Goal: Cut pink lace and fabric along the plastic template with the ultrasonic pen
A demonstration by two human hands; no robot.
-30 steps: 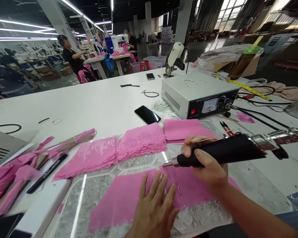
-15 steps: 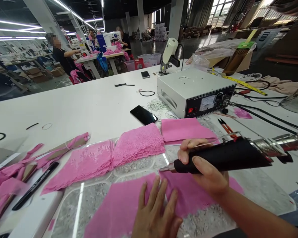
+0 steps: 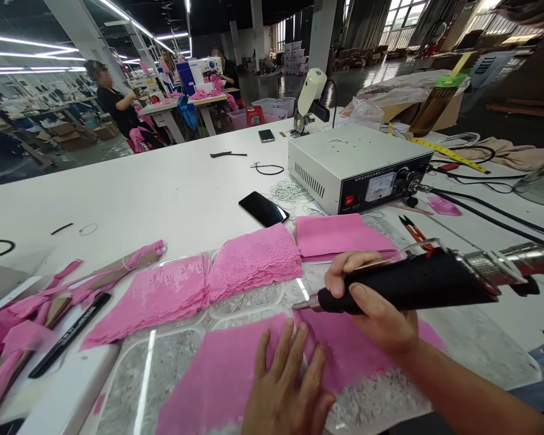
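Observation:
My right hand [image 3: 381,314] is wrapped round a black handheld tool [image 3: 412,284]. The tool's metal tip [image 3: 309,303] touches or hovers just over the upper edge of a flat pink fabric piece [image 3: 344,350]. Fingers spread, my left hand [image 3: 285,386] lies flat across that piece and another pink piece [image 3: 217,374] beside it, where the two meet. Beneath them is a clear template with a grey marbled pattern [image 3: 367,402]. Behind my hands are two stacks of pink lace [image 3: 163,296] [image 3: 256,260] and a stack of plain pink fabric [image 3: 335,235].
A grey control box [image 3: 362,163] with cables stands behind the tool. Nearby are a black phone [image 3: 263,209], orange snips [image 3: 414,229] and a yellow tape measure [image 3: 451,154]. A black marker [image 3: 70,335] and pink strips [image 3: 22,338] lie at left. People sit at sewing machines beyond.
The view has shifted very slightly. Both hands and the tool hold nearly the same place on the fabric. In the background, a person's arm has risen.

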